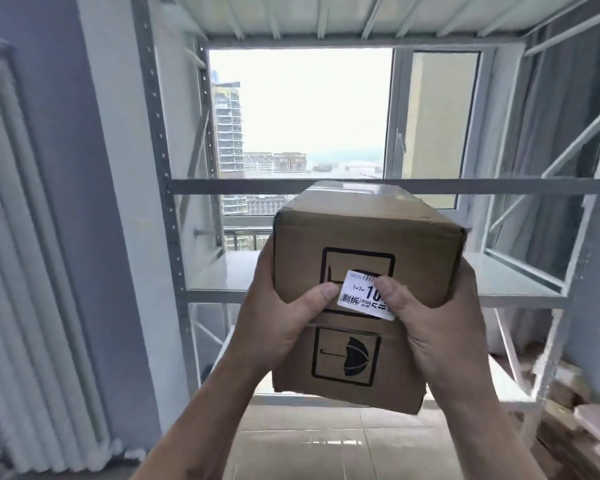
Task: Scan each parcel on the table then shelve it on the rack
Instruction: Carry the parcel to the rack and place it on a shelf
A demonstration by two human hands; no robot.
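While both hands clasp it from either side, the cardboard box point(364, 258) hangs in the air in front of the metal rack point(174, 237), not resting on any shelf. The left hand point(274, 323) wraps the box's left edge, its thumb point(316, 296) bent across the near face so that the tip lies just at the left edge of the white label point(364, 296); its other fingers go round behind the box and are hidden. The right hand point(430, 327) grips the right side the same way, with its thumb point(392, 296) pressed down on the right part of the label, covering some of the print; the rest of those fingers are also out of sight behind the cardboard. Both hands are closed firmly on the box, palms against its sides. The box is held with its near face toward the camera and tipped back a little, so its top surface also shows. Its long axis seems to run away from the viewer, toward the rack and the window point(302, 112) beyond, though the wide lens makes this hard to judge. On the near face are two printed black squares, the lower one an umbrella mark point(347, 355) standing upright, the upper one partly under the label. The label sits slightly crooked, with black digits and a strip of barcode at its top. The far end of the box reaches up in front of a shelf beam point(239, 186), and a pale shelf point(229, 271) lies behind it at the level of the hands
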